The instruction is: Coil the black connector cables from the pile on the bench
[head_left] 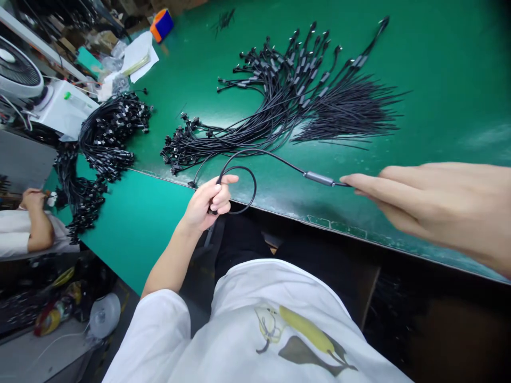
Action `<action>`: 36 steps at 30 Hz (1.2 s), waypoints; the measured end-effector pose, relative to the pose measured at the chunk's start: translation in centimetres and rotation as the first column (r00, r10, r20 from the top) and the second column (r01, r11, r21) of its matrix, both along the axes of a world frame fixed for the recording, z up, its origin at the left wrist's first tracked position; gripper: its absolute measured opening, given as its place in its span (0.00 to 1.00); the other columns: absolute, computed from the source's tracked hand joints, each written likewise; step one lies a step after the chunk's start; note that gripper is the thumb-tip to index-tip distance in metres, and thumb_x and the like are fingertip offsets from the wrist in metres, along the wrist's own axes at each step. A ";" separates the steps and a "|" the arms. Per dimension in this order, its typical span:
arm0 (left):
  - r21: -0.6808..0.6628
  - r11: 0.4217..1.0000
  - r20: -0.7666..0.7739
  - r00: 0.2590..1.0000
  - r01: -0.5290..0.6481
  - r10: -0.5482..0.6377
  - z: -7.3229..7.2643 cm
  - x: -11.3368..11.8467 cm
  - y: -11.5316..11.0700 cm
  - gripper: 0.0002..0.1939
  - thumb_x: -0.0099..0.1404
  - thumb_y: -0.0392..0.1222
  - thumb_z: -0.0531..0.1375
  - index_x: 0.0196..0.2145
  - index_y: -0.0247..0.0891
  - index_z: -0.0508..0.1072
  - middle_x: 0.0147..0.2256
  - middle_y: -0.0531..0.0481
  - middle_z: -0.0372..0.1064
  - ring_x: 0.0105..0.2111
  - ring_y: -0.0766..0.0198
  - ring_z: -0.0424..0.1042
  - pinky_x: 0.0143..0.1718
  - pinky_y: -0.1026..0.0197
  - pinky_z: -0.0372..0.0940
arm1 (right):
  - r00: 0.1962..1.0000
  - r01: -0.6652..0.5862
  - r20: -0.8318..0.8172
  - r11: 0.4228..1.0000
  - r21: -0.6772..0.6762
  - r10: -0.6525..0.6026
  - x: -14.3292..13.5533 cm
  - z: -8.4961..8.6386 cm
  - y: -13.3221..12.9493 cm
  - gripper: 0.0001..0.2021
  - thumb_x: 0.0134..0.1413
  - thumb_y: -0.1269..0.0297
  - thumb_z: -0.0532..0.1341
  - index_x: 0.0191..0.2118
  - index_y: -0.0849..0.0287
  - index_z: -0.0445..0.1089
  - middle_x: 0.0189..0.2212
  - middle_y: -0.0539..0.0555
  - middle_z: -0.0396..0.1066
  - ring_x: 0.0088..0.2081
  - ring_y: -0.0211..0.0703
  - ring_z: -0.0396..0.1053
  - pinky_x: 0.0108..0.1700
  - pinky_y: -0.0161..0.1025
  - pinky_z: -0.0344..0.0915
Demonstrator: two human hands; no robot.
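Note:
A single black cable [275, 155] runs between my two hands, with a grey sleeve [319, 178] around it near its right end. My left hand [215, 198], by the table's front edge, is closed on the cable, which makes a loop beside the fingers. My right hand [415, 197] pinches the cable just right of the sleeve; the cable's end is hidden by the fingers. Behind, a fanned bundle of black cables [255, 119] lies on the green table, connectors to the left and at the back. Thin black cable ties [351, 114] lie in a pile on its right.
More bundled black cables [107, 133] lie at the left. Beyond them are a white box [66, 109], a fan [18, 64], papers [138, 56] and an orange-blue tape roll [162, 25]. Another person's hand [34, 199] is at the far left. The table edge [339, 231] runs before me.

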State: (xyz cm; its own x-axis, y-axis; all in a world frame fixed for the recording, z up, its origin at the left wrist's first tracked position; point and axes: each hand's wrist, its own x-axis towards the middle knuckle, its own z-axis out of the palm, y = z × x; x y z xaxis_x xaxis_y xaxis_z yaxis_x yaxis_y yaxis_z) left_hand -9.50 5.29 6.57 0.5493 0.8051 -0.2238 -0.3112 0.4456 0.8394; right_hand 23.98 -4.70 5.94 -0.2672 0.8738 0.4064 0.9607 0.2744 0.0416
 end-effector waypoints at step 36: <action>-0.114 0.993 -0.025 0.999 0.032 -0.035 -5.5 7.1 -3.9 0.19 0.67 0.57 0.58 0.33 0.37 0.68 0.22 0.57 0.57 0.23 0.70 0.60 0.32 0.64 0.63 | -0.617 -0.550 -0.586 0.821 -0.155 -0.525 -11.3 -3.9 3.3 0.23 0.52 0.44 0.65 0.29 0.58 0.58 0.21 0.42 0.46 0.20 0.27 0.41 0.20 0.27 0.44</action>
State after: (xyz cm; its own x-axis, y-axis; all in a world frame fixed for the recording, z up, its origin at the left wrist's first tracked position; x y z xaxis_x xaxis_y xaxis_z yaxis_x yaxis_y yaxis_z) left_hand -2.39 1.37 1.08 0.5681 0.7551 -0.3272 -0.2729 0.5479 0.7908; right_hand 12.70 -1.37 2.08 -0.0869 0.9493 -0.3022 -0.7205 -0.2694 -0.6390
